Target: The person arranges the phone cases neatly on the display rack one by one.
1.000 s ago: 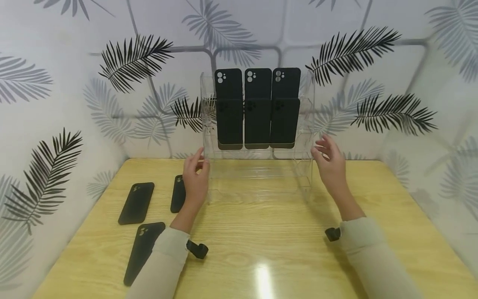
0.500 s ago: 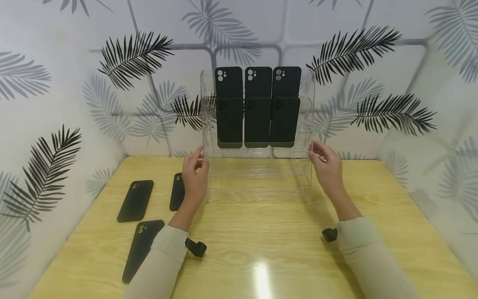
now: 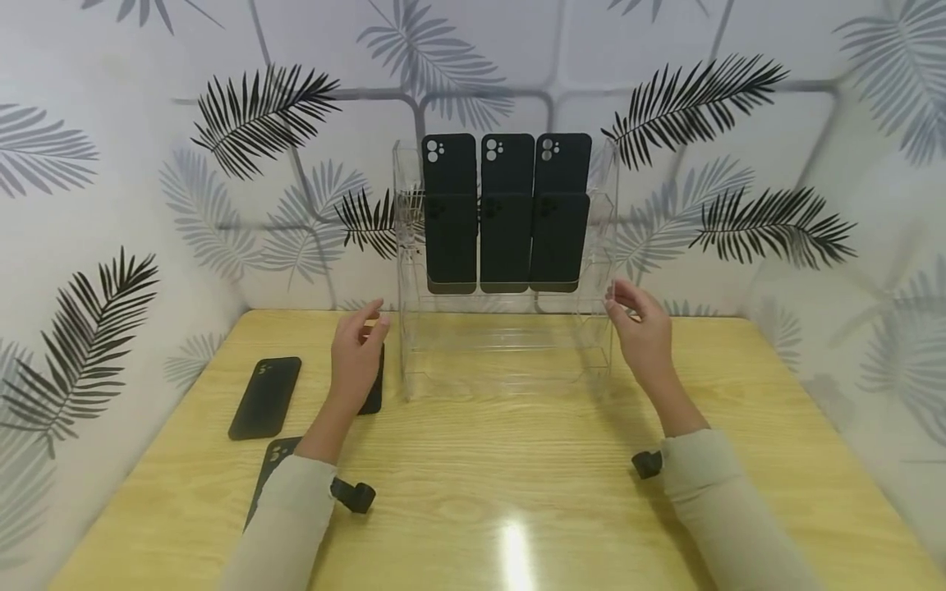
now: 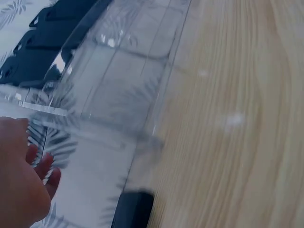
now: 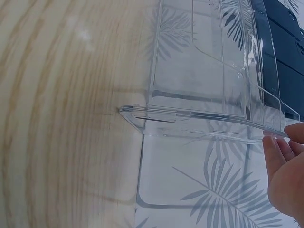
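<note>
A clear acrylic display rack point(image 3: 508, 338) with stepped tiers stands at the back of the wooden table. Three black phone cases with camera cutouts, such as the upper right case point(image 3: 565, 162), line its top tier. Three more, including a middle case point(image 3: 506, 240), overlap them from the tier below. My right hand point(image 3: 645, 338) pinches the rack's right side edge point(image 5: 209, 116) between thumb and fingers. Left of the rack, my left hand point(image 3: 356, 355) is apart from it, fingers loosely bent and holding nothing. It partly hides a black phone case point(image 3: 375, 396) on the table.
Another black phone case point(image 3: 264, 399) lies flat at the table's left. A further case point(image 3: 268, 469) is partly covered by my left sleeve point(image 3: 284, 517). Behind the rack is a wall point(image 3: 510, 49) with a leaf pattern. The wooden table point(image 3: 473, 476) extends in front.
My left hand has left the rack's left side and moved left, over the nearest loose phone case. My right hand has closed in from beside the rack onto its right edge.
</note>
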{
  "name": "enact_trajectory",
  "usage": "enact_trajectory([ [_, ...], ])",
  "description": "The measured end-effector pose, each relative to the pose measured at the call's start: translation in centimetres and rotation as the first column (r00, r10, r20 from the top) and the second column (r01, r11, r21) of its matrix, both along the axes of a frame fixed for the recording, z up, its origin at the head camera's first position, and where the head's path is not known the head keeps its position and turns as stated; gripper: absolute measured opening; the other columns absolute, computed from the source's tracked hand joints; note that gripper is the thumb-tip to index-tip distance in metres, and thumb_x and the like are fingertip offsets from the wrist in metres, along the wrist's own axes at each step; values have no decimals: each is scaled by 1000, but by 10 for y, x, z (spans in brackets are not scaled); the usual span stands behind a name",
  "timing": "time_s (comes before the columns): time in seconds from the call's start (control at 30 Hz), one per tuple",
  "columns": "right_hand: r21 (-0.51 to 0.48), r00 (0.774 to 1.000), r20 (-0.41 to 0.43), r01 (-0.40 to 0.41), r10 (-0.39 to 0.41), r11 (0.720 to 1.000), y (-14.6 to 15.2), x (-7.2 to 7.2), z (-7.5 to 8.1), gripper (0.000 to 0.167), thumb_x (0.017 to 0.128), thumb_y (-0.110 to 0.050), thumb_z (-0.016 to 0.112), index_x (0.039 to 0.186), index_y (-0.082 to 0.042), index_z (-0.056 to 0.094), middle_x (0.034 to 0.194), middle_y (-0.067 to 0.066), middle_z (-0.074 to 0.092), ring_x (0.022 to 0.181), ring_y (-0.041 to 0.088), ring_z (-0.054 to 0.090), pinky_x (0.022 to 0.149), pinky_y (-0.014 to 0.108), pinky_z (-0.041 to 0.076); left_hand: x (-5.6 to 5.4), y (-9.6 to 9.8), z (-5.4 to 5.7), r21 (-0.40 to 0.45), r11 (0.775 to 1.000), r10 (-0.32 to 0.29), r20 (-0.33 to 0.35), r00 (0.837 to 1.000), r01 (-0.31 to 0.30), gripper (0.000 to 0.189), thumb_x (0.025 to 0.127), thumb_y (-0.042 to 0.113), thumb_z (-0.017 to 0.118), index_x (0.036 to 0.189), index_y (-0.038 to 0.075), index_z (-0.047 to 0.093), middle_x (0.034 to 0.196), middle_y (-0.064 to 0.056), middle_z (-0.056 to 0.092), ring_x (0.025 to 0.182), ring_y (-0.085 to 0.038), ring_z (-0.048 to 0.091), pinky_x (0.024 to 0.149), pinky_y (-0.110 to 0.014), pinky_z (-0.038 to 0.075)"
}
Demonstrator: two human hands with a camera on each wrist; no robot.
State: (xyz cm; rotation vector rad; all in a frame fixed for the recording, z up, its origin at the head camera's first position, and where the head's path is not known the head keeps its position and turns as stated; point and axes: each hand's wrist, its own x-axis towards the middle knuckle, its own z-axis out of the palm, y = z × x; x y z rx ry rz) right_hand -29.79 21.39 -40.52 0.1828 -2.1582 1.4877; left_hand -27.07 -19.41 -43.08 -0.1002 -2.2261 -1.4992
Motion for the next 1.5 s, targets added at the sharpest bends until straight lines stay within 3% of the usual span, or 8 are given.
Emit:
enact_trajectory([
  [0.1, 13, 1000, -5, 4, -4, 1000, 2, 0, 1, 37, 99, -17, 65, 133, -1, 64, 122, 16, 68, 110, 6, 62, 93, 15, 50, -2, -21, -3, -120, 992, -24, 97, 995, 36, 47, 105, 32, 55, 146, 9, 53, 136, -19, 51, 111, -36, 57, 96, -49, 48],
  [0.17, 21, 1000, -4, 11, -11, 1000, 3, 0, 2, 37, 99, -17, 64, 133, -1, 64, 122, 16, 68, 108, 4, 62, 93, 15, 50, -5, -32, -6, -207, 975, -44, 173, 984, 80, 52, 105, 32, 54, 149, 6, 48, 142, -24, 46, 117, -41, 55, 99, -54, 48],
  [0.3, 36, 1000, 4, 21, -21, 999, 5, 0, 3, 37, 99, -19, 64, 132, -2, 64, 122, 14, 68, 108, 2, 61, 92, 14, 50, -11, -45, -19, -379, 910, -43, 315, 948, 167, 61, 105, 34, 53, 155, 4, 37, 152, -31, 36, 129, -48, 48, 105, -59, 44],
  [0.47, 45, 1000, 10, 28, -28, 999, 3, 0, 1, 37, 100, -20, 64, 132, -2, 65, 122, 14, 68, 108, 3, 61, 92, 15, 51, -11, -51, -30, -510, 833, 17, 414, 910, 217, 68, 105, 39, 52, 156, 0, 30, 154, -36, 30, 140, -57, 29, 112, -66, 31],
  [0.6, 35, 1000, 11, 25, -25, 999, 2, 0, -1, 37, 100, -19, 63, 132, -1, 64, 123, 14, 67, 110, 5, 61, 93, 16, 50, -7, -51, -33, -554, 798, 47, 447, 894, 235, 72, 104, 42, 53, 156, -2, 29, 154, -37, 28, 140, -61, 23, 112, -68, 28],
  [0.8, 34, 1000, 12, 28, -28, 999, 1, 1, -2, 37, 100, -20, 62, 133, -1, 63, 124, 14, 67, 110, 3, 60, 94, 15, 50, 0, -48, -33, -604, 765, 83, 438, 895, 225, 74, 102, 46, 56, 156, 0, 33, 155, -36, 28, 138, -61, 27, 108, -68, 33],
  [1.07, 41, 999, 9, 31, -31, 999, 0, 2, 0, 38, 101, -20, 62, 133, -1, 63, 124, 14, 67, 108, -4, 58, 93, 14, 50, 5, -43, -28, -671, 702, 107, 430, 896, 239, 73, 100, 48, 57, 152, -1, 40, 155, -35, 31, 134, -59, 34, 106, -65, 37],
  [1.5, 59, 1000, 19, 22, -24, 998, -1, 5, 1, 36, 101, -20, 61, 134, -6, 64, 126, 11, 66, 117, 14, 62, 92, 14, 49, 7, -38, -26, -703, 665, 181, 480, 859, 252, 76, 98, 52, 56, 155, 6, 38, 159, -32, 27, 132, -56, 36, 99, -64, 42],
])
